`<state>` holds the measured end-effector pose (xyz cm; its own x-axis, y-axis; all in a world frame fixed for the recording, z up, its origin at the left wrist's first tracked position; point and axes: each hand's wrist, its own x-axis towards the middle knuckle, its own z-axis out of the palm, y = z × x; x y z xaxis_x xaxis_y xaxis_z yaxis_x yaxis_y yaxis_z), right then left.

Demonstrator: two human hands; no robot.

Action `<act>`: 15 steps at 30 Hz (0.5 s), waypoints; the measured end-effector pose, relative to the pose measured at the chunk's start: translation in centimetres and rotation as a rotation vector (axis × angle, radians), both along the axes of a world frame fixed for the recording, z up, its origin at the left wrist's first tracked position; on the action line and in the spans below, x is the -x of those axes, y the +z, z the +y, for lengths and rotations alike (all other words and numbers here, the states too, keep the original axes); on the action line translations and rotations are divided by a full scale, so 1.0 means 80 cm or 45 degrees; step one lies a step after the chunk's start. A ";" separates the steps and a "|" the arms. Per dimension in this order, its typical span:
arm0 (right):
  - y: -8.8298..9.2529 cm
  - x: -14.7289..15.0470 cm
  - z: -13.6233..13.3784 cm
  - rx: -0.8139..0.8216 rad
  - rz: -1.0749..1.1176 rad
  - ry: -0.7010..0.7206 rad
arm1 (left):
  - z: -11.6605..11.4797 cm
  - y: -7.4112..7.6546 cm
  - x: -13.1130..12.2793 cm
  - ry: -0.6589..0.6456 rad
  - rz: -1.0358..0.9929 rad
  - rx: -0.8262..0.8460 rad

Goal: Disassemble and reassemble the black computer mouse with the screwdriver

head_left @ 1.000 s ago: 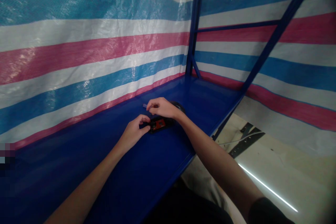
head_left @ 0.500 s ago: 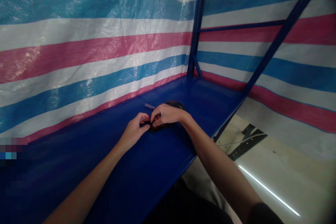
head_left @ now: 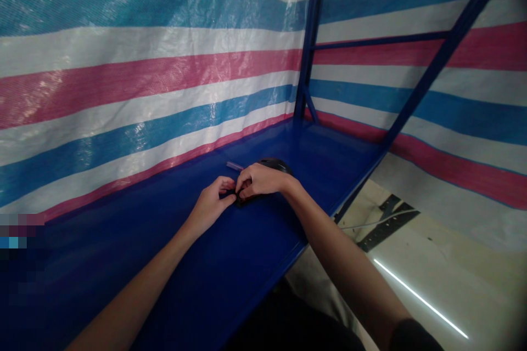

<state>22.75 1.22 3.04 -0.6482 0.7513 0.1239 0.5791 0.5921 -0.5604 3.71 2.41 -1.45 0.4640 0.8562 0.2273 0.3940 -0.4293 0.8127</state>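
A dark, rounded object (head_left: 276, 164) rests on the blue shelf, partly covered by my right hand (head_left: 260, 180). The fingers of my right hand are bent and pinched at the left end of some dark material. My left hand (head_left: 214, 197) meets it there from the left, thumb and fingers closed on the same small dark part (head_left: 239, 201). What exactly the fingertips hold is too small and dark to tell. A thin, clear, purplish strip (head_left: 234, 165) lies just behind my hands.
The blue shelf (head_left: 173, 263) runs from lower left to the far corner. Blue metal posts (head_left: 307, 60) and a slanted bar (head_left: 432, 66) stand at the right. Striped sheeting (head_left: 144, 82) hangs behind. A dark perforated metal piece (head_left: 382, 230) lies on the floor.
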 end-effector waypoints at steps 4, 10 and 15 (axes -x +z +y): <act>0.005 -0.006 0.000 -0.089 0.131 -0.103 | -0.001 -0.001 0.000 0.000 -0.036 0.001; 0.008 -0.047 0.008 -0.561 -0.099 -0.759 | -0.001 -0.001 -0.002 0.081 -0.100 0.017; -0.015 -0.082 0.005 -0.344 -0.198 -0.780 | 0.001 -0.002 -0.001 0.139 -0.177 0.053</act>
